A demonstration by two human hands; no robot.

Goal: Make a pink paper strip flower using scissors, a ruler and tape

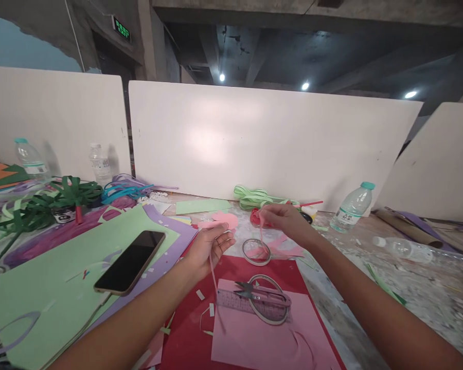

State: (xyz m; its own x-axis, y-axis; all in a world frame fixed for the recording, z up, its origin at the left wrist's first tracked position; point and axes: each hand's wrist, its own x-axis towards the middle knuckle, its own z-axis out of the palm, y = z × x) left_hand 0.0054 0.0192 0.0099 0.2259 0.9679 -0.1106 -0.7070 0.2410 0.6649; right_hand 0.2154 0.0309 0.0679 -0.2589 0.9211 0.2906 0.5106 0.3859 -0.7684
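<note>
My left hand [208, 249] is closed on a pink paper cutout [229, 220] with rounded lobes, held above the table at the centre. A thin pink strip [213, 272] hangs below that hand. To the right, my right hand [283, 218] pinches a narrow pink paper strip [261, 224] that dangles from its fingertips. Under it lies a tape roll [256, 263], beside pink paper scraps [289, 252]. Nearer me, thread snips [264, 295] rest across a larger tape roll [273, 322] and a clear ruler [235, 302], on pink paper [250, 344] over red card [189, 329].
A phone [131, 262] lies on green sheets [34, 303] at the left. Coiled green strips [250, 197] sit at the back by a white partition [270, 144]. At the right are an upright water bottle [353, 208] and a fallen bottle [405, 249].
</note>
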